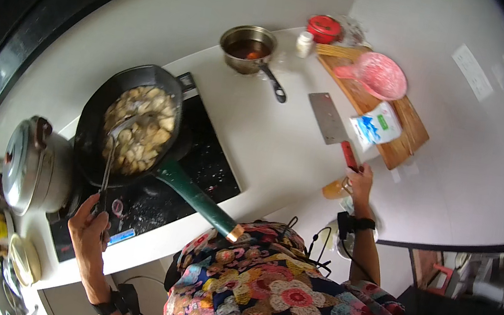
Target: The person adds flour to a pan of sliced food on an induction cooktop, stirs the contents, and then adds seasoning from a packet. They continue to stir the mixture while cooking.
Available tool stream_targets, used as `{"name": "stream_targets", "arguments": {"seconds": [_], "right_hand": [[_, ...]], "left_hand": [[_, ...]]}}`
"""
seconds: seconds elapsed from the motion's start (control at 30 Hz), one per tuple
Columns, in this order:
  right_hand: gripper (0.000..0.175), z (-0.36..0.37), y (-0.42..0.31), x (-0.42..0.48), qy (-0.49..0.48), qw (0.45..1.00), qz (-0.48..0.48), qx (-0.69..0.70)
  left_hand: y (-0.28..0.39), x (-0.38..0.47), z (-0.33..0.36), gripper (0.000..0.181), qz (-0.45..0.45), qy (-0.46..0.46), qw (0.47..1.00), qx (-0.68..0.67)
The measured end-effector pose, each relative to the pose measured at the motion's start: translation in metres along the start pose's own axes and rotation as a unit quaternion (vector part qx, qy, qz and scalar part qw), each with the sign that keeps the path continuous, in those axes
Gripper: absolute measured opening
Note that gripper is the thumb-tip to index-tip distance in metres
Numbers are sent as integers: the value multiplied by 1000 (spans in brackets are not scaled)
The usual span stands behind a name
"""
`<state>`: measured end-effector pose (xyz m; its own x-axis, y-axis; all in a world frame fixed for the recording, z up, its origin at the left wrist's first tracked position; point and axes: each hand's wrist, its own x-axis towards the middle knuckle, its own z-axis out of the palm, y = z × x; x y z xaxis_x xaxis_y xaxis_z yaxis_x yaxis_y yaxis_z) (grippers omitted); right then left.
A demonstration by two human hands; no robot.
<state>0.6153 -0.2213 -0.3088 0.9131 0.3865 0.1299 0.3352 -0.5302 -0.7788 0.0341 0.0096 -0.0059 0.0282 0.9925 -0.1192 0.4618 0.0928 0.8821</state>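
Observation:
My left hand (91,221) grips the dark handle of a metal spatula (109,160). Its head rests among pale chopped pieces (152,137) in liquid inside a black wok (89,133). The wok has a green handle (196,203) pointing towards me and sits on a black glass cooktop (206,150). At the right, the fingers of my right hand (360,179) close around the end of the red handle of a cleaver (327,120), its broad blade over the white counter. Just below that hand is a glass mug (335,189) with amber contents, partly covered.
A saucepan (245,59) with dark liquid stands at the back, beside a white bottle (304,44) and a red lidded pot (324,29). A wooden board (415,128) carries a floury pink ladle-shaped bowl (381,74) and a printed bag (376,125). Left of the wok stands a lidded metal pot (42,170).

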Motion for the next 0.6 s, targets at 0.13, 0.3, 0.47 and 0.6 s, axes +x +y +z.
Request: {"name": "stream_targets", "arguments": {"seconds": [0.13,0.3,0.47,0.6], "right_hand": [[30,6,4,-7,-17,996,-28,88],[32,-1,-11,-10,-14,995,-18,95],[32,-13,-31,7,98,995,-10,-9],[32,-26,-15,54,149,987,-41,50]], "left_hand": [[-4,2,1,48,-16,-12,999,40],[-9,-7,-20,47,-30,-5,996,84],[-16,-13,-29,49,-36,21,994,101],[-21,-8,-26,49,-17,-8,995,103]]}}
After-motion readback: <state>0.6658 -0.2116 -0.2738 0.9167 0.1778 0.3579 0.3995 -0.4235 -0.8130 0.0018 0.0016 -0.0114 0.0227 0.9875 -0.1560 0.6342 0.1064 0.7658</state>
